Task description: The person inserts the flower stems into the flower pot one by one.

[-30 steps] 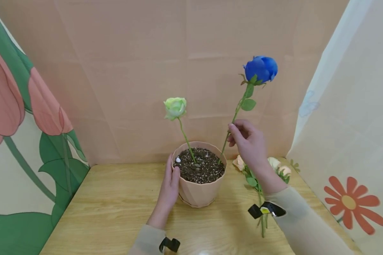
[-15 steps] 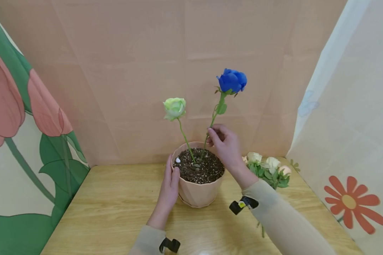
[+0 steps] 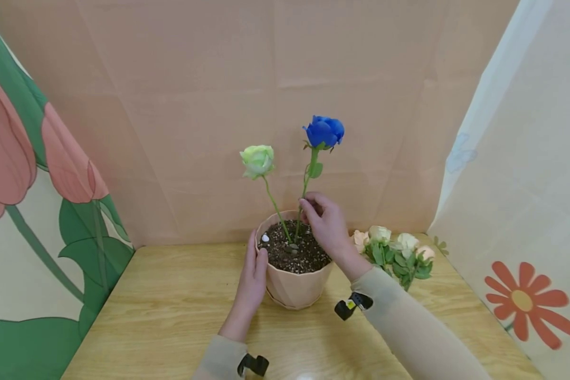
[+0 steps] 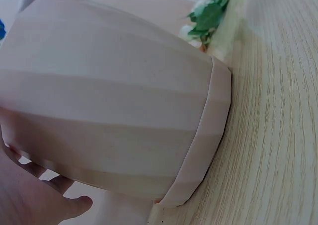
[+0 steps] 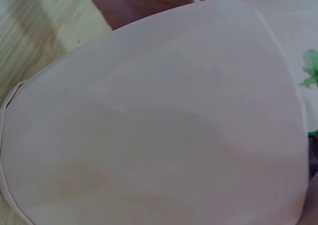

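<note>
A pink faceted flowerpot (image 3: 296,289) filled with dark soil (image 3: 309,258) stands on the table. In the head view my left hand (image 3: 253,274) rests against the pot's left side; the left wrist view has its fingers along the wall and the thumb (image 4: 77,206) apart from it. Thumb and fingers of my right hand (image 3: 328,226) pinch the stem of a blue rose (image 3: 324,132) above the pot. The stem's lower end meets the soil near the middle; how deep it goes, I cannot tell. A pale green rose (image 3: 258,161) stands in the soil, leaning left.
To the pot's right lies a bunch of cream and peach roses (image 3: 401,250), its stems partly behind my right sleeve. A white pebble (image 3: 265,238) and several grey stones (image 3: 293,248) lie on the soil. A pinkish cloth (image 3: 195,132) hangs behind the wooden table (image 3: 180,306).
My right hand has moved left and slightly down with the blue rose, bringing its stem from the pot's right rim to mid-soil beside the green rose. The left hand has stayed on the pot.
</note>
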Demonstrator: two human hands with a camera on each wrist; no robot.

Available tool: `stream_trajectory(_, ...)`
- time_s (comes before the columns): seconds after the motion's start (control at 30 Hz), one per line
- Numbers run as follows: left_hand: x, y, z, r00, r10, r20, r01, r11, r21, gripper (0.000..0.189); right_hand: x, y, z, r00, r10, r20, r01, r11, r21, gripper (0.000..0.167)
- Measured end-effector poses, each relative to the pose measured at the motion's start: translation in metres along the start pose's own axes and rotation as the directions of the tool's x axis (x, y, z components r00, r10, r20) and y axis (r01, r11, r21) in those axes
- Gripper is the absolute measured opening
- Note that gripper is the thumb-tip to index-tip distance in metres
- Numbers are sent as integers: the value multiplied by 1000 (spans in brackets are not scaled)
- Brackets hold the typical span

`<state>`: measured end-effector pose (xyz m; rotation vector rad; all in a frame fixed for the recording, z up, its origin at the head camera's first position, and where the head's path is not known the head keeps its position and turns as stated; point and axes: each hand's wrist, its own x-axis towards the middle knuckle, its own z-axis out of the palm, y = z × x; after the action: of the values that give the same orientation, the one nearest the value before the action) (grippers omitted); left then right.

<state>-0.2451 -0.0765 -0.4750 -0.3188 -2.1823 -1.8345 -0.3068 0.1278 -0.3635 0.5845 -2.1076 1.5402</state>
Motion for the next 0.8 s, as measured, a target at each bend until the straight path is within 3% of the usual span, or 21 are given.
stream_trajectory(0.43, -1, 0, 1, 1000, 2, 6, -2, 1000, 8, 61, -6, 6, 2, 994, -71, 83, 88, 972, -219, 16)
stream_trajectory(0.8, -1, -2, 1, 1000, 15, -2, -15, 1000, 9, 60, -6, 7, 5, 985, -133, 111, 162, 935, -316, 12)
